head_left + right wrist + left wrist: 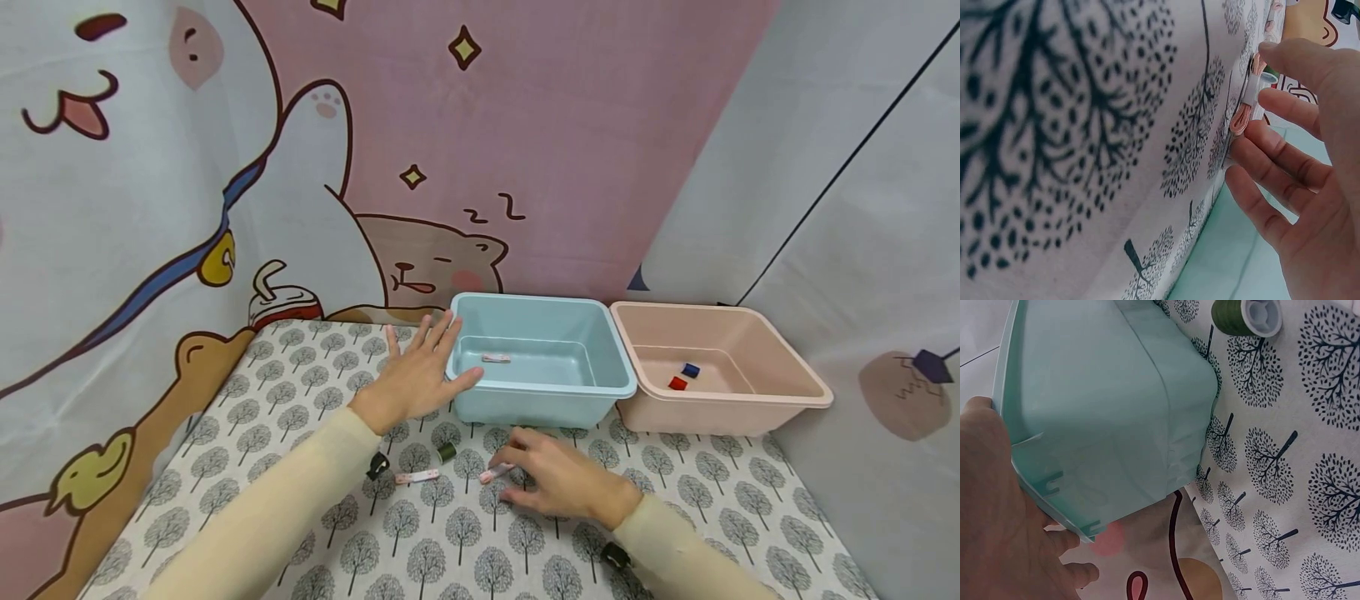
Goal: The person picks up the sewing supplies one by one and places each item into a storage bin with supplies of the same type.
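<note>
My left hand (416, 375), fingers spread and straight, is at the left rim of the light blue bin (540, 408). In the left wrist view its thumb lies at the bin's rim; whether it presses there is hard to tell. My right hand (558, 479) is low over the cloth, its thumb and fingers parted around a pale pink thread skein (1243, 115) with a white band. It does not visibly pinch the skein. Left of it lie a second skein (417, 477) and a green thread spool (447, 452). Another skein (496, 358) lies inside the blue bin.
A pink bin (712, 417) stands right beside the blue one, with a small red piece (677, 383) and a small blue piece (691, 370) inside. Tree-patterned cloth (427, 562) covers the table. A printed curtain (570, 150) hangs behind the bins.
</note>
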Available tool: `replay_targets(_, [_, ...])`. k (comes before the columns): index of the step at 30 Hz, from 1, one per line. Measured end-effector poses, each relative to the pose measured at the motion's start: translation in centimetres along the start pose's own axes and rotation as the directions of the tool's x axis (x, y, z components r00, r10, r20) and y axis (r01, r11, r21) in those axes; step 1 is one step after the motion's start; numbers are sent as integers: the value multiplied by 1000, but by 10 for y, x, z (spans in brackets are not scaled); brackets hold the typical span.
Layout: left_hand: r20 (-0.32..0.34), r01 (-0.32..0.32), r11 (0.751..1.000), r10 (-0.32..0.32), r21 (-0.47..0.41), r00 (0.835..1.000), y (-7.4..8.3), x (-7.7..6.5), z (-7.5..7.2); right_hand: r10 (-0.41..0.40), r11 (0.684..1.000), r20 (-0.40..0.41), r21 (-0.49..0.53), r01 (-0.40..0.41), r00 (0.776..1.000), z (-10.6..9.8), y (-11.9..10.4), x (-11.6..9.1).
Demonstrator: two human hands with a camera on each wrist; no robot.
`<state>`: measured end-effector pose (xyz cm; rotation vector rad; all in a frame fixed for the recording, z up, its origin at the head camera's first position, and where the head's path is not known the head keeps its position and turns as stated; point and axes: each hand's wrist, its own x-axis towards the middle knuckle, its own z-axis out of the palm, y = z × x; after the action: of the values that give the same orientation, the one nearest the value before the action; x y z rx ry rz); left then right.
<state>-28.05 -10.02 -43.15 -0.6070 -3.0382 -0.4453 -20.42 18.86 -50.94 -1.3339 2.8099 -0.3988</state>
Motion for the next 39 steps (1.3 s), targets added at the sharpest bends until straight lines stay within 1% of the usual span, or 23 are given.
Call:
replay_targets(6, [0,2,1000,-2,1,1000,1,-1,-1,-24,1000,13,0,24,1000,2,-2,2])
replay_targets(12, [3,3,1000,-3,0,1000,1,-1,-1,-43,998,7,53,42,999,2,-4,5])
replay_targets(14, [3,4,1000,-4,-3,1000,0,-1,-1,-62,996,0,70,62,998,3,-5,7])
replay_targets(18, [1,4,1000,-4,-15,1000,0,-1,0,-121,990,-19,69,122,993,5,-5,10])
replay_targets(20, [2,3,1000,-3,-17,1000,0,-1,0,-134,989,-18,66,135,991,5,-4,10])
replay_targets(29, [9,4,1000,-4,-10,1000,0,-1,0,-143,987,-10,77,144,990,4,-5,9])
replay_targets(34, [1,0,1000,0,-13,1000,0,-1,0,-137,988,-16,70,138,990,-2,-8,7])
replay_targets(39, [7,4,1000,-4,-6,1000,1,0,0,-125,990,-14,60,125,992,-9,-11,5])
